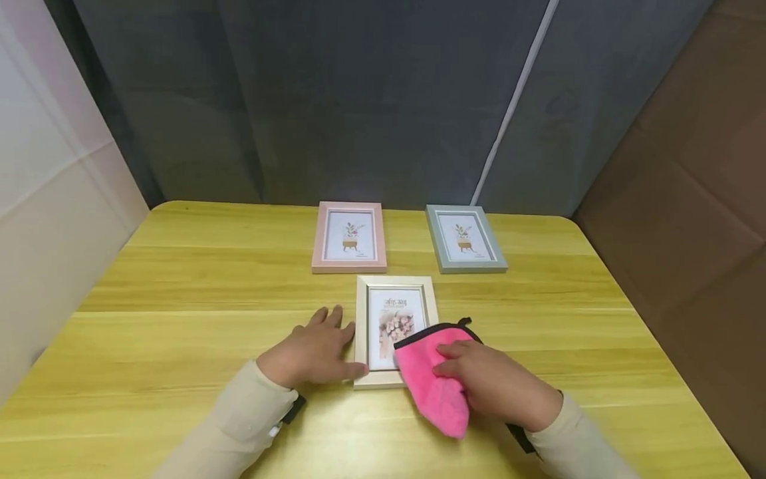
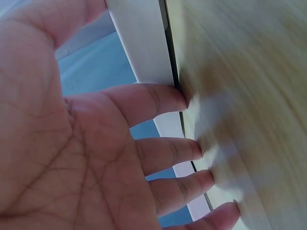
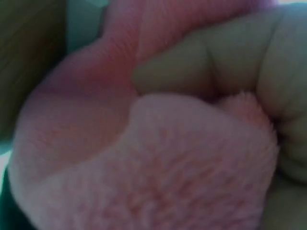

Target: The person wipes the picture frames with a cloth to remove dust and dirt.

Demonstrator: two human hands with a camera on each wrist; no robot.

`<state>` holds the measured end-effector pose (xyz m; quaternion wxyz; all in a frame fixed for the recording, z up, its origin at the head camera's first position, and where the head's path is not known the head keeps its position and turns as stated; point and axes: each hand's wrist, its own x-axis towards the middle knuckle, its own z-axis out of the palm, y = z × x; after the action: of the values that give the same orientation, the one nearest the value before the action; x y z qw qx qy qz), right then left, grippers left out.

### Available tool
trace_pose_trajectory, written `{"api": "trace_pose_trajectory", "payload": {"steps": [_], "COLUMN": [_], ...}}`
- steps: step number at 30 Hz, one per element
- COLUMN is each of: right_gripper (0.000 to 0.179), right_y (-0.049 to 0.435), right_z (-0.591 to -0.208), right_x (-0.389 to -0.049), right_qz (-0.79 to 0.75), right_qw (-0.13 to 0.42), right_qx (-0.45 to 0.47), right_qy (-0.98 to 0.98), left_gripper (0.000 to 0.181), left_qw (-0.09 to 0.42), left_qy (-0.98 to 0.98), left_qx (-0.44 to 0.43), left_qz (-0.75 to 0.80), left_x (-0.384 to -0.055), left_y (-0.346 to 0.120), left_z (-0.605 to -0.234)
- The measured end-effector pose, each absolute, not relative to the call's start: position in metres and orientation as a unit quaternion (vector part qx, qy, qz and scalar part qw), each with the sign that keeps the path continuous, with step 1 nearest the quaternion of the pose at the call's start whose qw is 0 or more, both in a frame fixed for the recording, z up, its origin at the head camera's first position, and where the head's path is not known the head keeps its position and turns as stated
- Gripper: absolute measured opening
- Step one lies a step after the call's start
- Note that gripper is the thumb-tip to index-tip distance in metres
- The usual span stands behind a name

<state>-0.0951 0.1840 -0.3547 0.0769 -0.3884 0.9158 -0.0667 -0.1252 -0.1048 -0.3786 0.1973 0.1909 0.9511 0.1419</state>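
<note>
A cream photo frame (image 1: 362,313) with a flower picture lies flat on the wooden table. Beside its left edge is my left hand (image 1: 311,352), fingers spread, the thumb touching the lower left corner. In the left wrist view the straight fingers (image 2: 168,153) reach past the frame's pale side (image 2: 141,43) toward the tabletop. My right hand (image 1: 503,382) grips a pink cloth (image 1: 427,372) with black trim, which covers the frame's lower right part. The right wrist view shows fingers (image 3: 230,57) curled into the fluffy cloth (image 3: 168,163); the fingertips there are partly hidden.
Behind the cream frame lie a pink photo frame (image 1: 319,239) on the left and a grey-green one (image 1: 435,239) on the right, each with a plant picture. A dark curtain (image 1: 359,100) hangs along the far edge of the table (image 1: 197,266).
</note>
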Motion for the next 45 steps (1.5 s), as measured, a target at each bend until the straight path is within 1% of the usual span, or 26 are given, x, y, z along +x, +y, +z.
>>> {"api": "trace_pose_trajectory", "payload": {"steps": [2, 5, 9, 12, 14, 16, 19, 22, 24, 25, 27, 29, 32, 34, 40, 45], "right_gripper": [0.038, 0.035, 0.036, 0.037, 0.039, 0.041, 0.045, 0.047, 0.046, 0.045, 0.042, 0.039, 0.039, 0.039, 0.041, 0.044], "right_y": [0.179, 0.17, 0.159, 0.156, 0.158, 0.162, 0.172, 0.182, 0.188, 0.189, 0.191, 0.189, 0.183, 0.179, 0.163, 0.128], "right_z": [-0.36, -0.364, -0.365, -0.362, -0.356, -0.349, -0.338, -0.335, -0.338, -0.341, -0.351, -0.361, -0.371, -0.374, -0.374, -0.369], "right_x": [-0.103, -0.125, -0.16, -0.178, -0.184, -0.186, -0.187, -0.189, -0.194, -0.196, -0.201, -0.204, -0.204, -0.202, -0.195, -0.189], "right_qz": [-0.064, -0.066, -0.068, -0.091, -0.121, -0.153, -0.181, -0.169, -0.15, -0.142, -0.119, -0.108, -0.103, -0.104, -0.06, -0.032], "right_qw": [0.072, 0.078, 0.098, 0.099, 0.08, 0.045, -0.032, -0.101, -0.125, -0.125, -0.104, -0.057, 0.018, 0.048, 0.057, 0.074], "right_qx": [-0.359, -0.317, -0.275, -0.257, -0.252, -0.246, -0.241, -0.224, -0.206, -0.197, -0.188, -0.187, -0.195, -0.194, -0.195, -0.231], "right_qy": [0.928, 0.943, 0.954, 0.957, 0.957, 0.956, 0.953, 0.955, 0.959, 0.962, 0.969, 0.975, 0.975, 0.974, 0.977, 0.97], "left_gripper": [0.084, 0.084, 0.084, 0.084, 0.084, 0.084, 0.084, 0.083, 0.083, 0.083, 0.083, 0.083, 0.083, 0.083, 0.083, 0.083], "left_qw": [0.196, 0.193, 0.191, 0.194, 0.198, 0.198, 0.194, 0.19, 0.188, 0.187, 0.186, 0.187, 0.189, 0.189, 0.204, 0.208], "left_qy": [0.951, 0.951, 0.951, 0.949, 0.947, 0.947, 0.947, 0.948, 0.948, 0.948, 0.948, 0.947, 0.945, 0.944, 0.936, 0.937], "left_qx": [0.194, 0.197, 0.201, 0.203, 0.205, 0.208, 0.211, 0.215, 0.217, 0.218, 0.22, 0.22, 0.224, 0.227, 0.23, 0.225], "left_qz": [0.142, 0.141, 0.139, 0.143, 0.146, 0.146, 0.143, 0.141, 0.137, 0.138, 0.138, 0.139, 0.143, 0.148, 0.171, 0.166], "left_x": [-0.126, -0.127, -0.129, -0.128, -0.128, -0.128, -0.129, -0.131, -0.132, -0.133, -0.133, -0.133, -0.131, -0.129, -0.123, -0.121], "left_y": [-0.105, -0.105, -0.106, -0.105, -0.104, -0.102, -0.101, -0.1, -0.1, -0.1, -0.1, -0.099, -0.097, -0.095, -0.091, -0.094], "left_z": [-0.378, -0.376, -0.375, -0.376, -0.378, -0.379, -0.381, -0.381, -0.381, -0.381, -0.382, -0.383, -0.383, -0.382, -0.377, -0.375]}}
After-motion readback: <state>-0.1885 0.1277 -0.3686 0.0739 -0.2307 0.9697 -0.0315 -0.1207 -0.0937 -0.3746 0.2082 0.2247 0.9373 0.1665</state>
